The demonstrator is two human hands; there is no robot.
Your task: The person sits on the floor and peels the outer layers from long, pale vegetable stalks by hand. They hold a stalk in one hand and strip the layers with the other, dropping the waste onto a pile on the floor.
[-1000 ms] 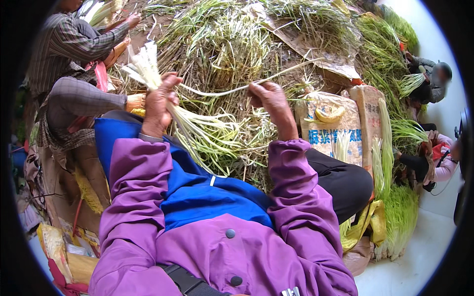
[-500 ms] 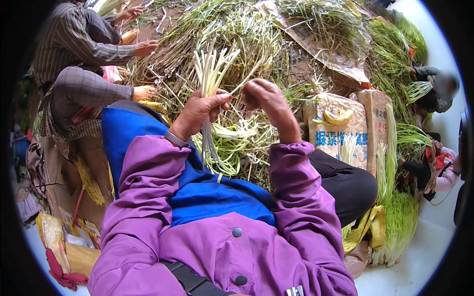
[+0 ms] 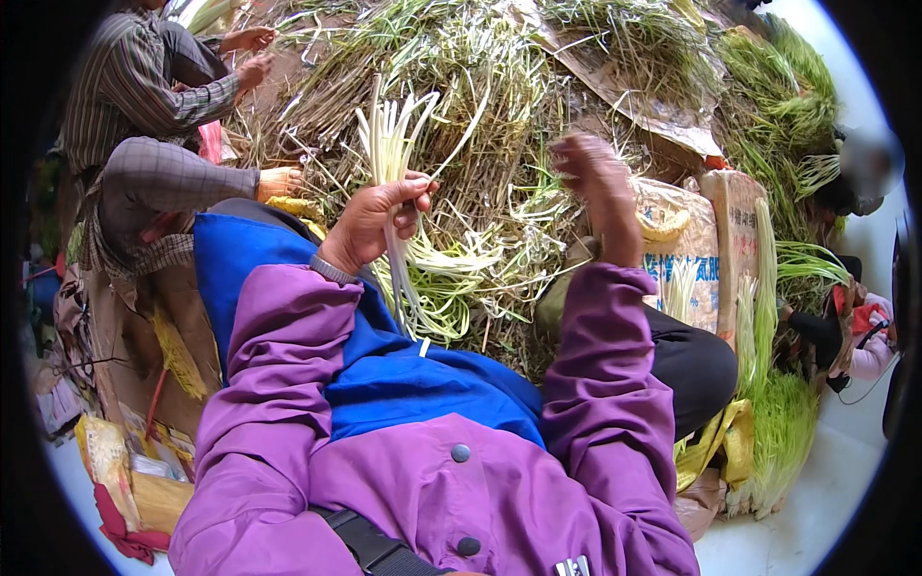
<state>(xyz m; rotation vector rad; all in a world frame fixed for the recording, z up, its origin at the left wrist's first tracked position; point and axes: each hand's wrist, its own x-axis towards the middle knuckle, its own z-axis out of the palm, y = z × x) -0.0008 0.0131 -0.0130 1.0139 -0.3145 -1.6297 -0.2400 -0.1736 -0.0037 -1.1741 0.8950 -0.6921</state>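
Note:
My left hand (image 3: 379,219) grips a bunch of pale green-white stalks (image 3: 389,144), held upright with the white ends fanning upward and the green ends hanging toward my lap. My right hand (image 3: 600,187) is raised to the right of the bunch, blurred, fingers loosely curled, with nothing clearly in it. Both arms wear purple sleeves over a blue apron (image 3: 384,384). In front of me lies a big heap of loose green stalks and trimmings (image 3: 480,86).
Two other people sit at the left, their hands (image 3: 252,53) working in the heap. A printed sack (image 3: 687,259) and tied bundles of green stalks (image 3: 778,422) stand at the right. Another person crouches at the far right edge. Bags and paper lie at lower left.
My left hand has swung the bunch from lying sideways to standing upright and moved right. My right hand has let go of a long stalk and lifted away to the right.

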